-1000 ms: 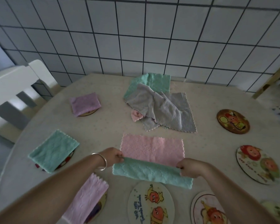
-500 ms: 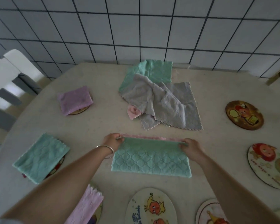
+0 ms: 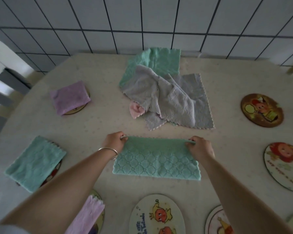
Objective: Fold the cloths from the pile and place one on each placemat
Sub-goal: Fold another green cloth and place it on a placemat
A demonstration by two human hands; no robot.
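While the green cloth [image 3: 156,160] lies folded in half on the table [image 3: 108,120], the left hand [image 3: 114,142] and right hand [image 3: 200,147] each pinch a far corner. The cloth pile [image 3: 162,93] sits just beyond.

Single head-worn view, wide-angle (straight tile lines bow near the edges). It looks forward and steeply down over the table [image 3: 98,125], close above both forearms; the tiled wall [image 3: 142,19] rises beyond the fingers [image 3: 123,137].

Both arms outstretched, left hand [image 3: 114,141] and right hand [image 3: 200,146] pinching.
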